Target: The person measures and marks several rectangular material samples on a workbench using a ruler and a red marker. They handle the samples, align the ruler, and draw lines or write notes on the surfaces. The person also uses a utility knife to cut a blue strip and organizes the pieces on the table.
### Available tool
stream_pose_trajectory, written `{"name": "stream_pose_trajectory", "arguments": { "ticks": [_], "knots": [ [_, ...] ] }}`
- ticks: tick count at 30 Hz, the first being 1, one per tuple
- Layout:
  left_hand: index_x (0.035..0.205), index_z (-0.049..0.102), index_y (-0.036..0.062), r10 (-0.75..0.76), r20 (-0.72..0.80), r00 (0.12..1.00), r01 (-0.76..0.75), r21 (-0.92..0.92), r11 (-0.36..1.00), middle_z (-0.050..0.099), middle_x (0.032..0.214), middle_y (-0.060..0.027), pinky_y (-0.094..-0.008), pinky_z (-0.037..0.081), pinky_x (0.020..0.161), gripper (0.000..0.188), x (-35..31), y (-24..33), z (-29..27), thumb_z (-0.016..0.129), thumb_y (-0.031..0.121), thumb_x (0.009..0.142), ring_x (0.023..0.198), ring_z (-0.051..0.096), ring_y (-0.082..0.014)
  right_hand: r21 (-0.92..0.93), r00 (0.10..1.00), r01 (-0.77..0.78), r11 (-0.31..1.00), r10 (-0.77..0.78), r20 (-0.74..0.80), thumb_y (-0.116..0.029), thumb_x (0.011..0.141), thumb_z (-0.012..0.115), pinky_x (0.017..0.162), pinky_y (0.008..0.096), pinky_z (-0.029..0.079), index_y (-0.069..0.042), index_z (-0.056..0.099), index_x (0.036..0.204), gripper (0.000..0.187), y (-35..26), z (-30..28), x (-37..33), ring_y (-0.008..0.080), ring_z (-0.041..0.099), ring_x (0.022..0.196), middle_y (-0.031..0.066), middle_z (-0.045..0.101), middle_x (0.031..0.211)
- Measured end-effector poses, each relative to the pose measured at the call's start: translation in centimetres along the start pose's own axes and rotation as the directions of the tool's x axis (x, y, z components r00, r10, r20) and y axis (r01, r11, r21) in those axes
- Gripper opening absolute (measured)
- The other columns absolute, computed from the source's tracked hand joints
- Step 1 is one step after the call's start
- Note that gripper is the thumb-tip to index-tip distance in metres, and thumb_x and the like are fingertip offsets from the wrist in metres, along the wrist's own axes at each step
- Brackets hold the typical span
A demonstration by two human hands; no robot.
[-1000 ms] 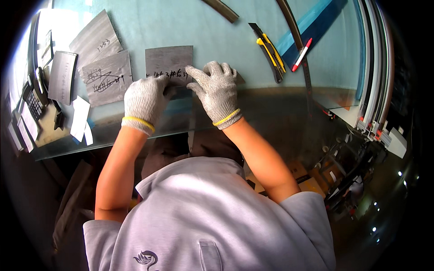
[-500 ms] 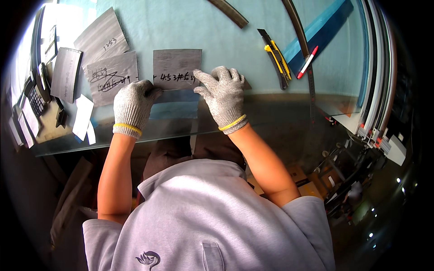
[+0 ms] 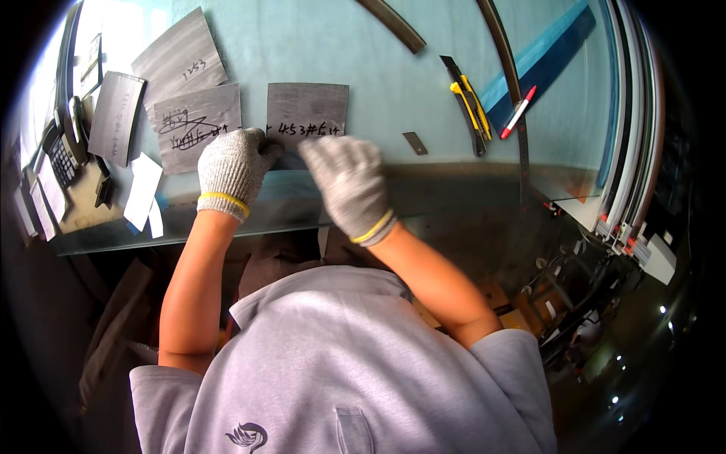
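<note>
Both my hands wear grey knitted gloves with yellow cuffs. My left hand [image 3: 236,168] is closed, thumb and fingers pressed together at the lower left corner of a small grey rectangular sheet [image 3: 308,104] with black handwriting. Whatever its fingertips hold is hidden. My right hand [image 3: 348,178] is smeared by motion near that sheet's lower edge, its fingers too blurred to read. Left of them lies another marked grey sheet [image 3: 198,110], overlapping a larger grey sheet [image 3: 178,57]. A small dark flat blade-like piece [image 3: 414,143] with a hole rests to the right.
On the glass-topped table [image 3: 302,45] lie a yellow and black utility knife [image 3: 470,106], a red and white marker [image 3: 518,112], a blue strip [image 3: 541,68] and dark curved strips [image 3: 393,24]. A calculator [image 3: 60,159] and white paper [image 3: 141,193] are at left.
My right hand has moved left and slightly nearer, uncovering the small dark piece. My left hand stays at the sheet's corner. The whole view has shifted a little.
</note>
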State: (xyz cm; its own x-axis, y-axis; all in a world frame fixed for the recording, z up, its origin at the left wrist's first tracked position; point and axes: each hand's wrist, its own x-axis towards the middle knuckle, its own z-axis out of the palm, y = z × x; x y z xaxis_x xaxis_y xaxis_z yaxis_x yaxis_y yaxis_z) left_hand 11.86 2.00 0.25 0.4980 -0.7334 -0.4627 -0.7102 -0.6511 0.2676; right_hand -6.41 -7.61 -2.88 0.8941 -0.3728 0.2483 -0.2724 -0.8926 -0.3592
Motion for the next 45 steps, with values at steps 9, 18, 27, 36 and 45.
{"name": "stream_pose_trajectory", "arguments": {
  "ticks": [9,18,27,36,45],
  "knots": [
    [0.096,0.073,0.011,0.002,-0.241,0.97,0.077,0.316,0.946,0.072,0.095,-0.0104,-0.0458,0.053,0.078,0.023,-1.8,0.3,-0.9,0.077,0.031,0.085,0.088,0.069,-0.0333,0.053,0.992,0.046,0.998,-0.052,0.114,-0.02,0.09,0.068,0.103,0.043,0.046,-0.004,0.063,0.136,0.049,-2.0,2.4,-1.4,0.0274,0.056,0.123,0.009,0.059,0.134],
    [0.144,0.057,0.0013,0.369,-0.347,0.862,-0.349,0.121,0.929,0.053,0.15,-0.0128,-0.0456,0.045,0.11,0.058,-6.5,-1.5,6.1,0.066,0.011,0.088,0.135,0.053,-0.0314,0.041,0.993,0.064,0.997,-0.068,0.095,-0.021,0.088,0.072,0.104,0.0434,0.045,-0.01,0.065,0.137,0.05,-1.5,2.2,-1.1,0.0239,0.059,0.12,0.0048,0.063,0.129],
    [0.149,0.053,0.0045,0.331,-0.372,0.867,-0.311,0.116,0.943,0.053,0.148,-0.0146,-0.046,0.045,0.109,0.069,-6.6,-1.9,6.4,0.073,0.015,0.083,0.132,0.054,-0.0341,-0.033,0.994,0.019,0.999,-0.016,0.105,-0.024,0.085,0.075,0.111,0.0464,0.042,-0.013,0.063,0.14,0.057,-0.4,1.1,-3.3,0.0245,0.057,0.122,0.0054,0.061,0.133],
    [0.148,0.054,0.0037,0.374,-0.425,0.825,-0.348,0.139,0.927,0.054,0.148,-0.0147,-0.0459,0.047,0.107,0.067,-6.5,-2.4,7.0,0.073,0.016,0.085,0.13,0.055,-0.0332,-0.066,0.987,-0.123,0.99,0.129,0.093,-0.023,0.083,0.077,0.111,0.0498,0.042,-0.005,0.064,0.132,0.054,-1.0,-0.8,-2.8,0.0318,0.056,0.121,0.0117,0.061,0.129],
    [0.146,0.055,-0.0007,0.379,-0.433,0.818,-0.351,0.146,0.925,0.054,0.147,-0.0146,-0.0466,0.048,0.105,0.065,-6.1,-2.5,6.9,0.071,0.016,0.085,0.129,0.057,-0.0328,-0.07,0.994,0.043,0.997,-0.036,0.101,-0.027,0.089,0.071,0.112,0.0451,0.041,-0.002,0.058,0.142,0.06,-2.4,2.6,-1.8,0.0304,0.055,0.129,0.014,0.06,0.138]
  ]
}}
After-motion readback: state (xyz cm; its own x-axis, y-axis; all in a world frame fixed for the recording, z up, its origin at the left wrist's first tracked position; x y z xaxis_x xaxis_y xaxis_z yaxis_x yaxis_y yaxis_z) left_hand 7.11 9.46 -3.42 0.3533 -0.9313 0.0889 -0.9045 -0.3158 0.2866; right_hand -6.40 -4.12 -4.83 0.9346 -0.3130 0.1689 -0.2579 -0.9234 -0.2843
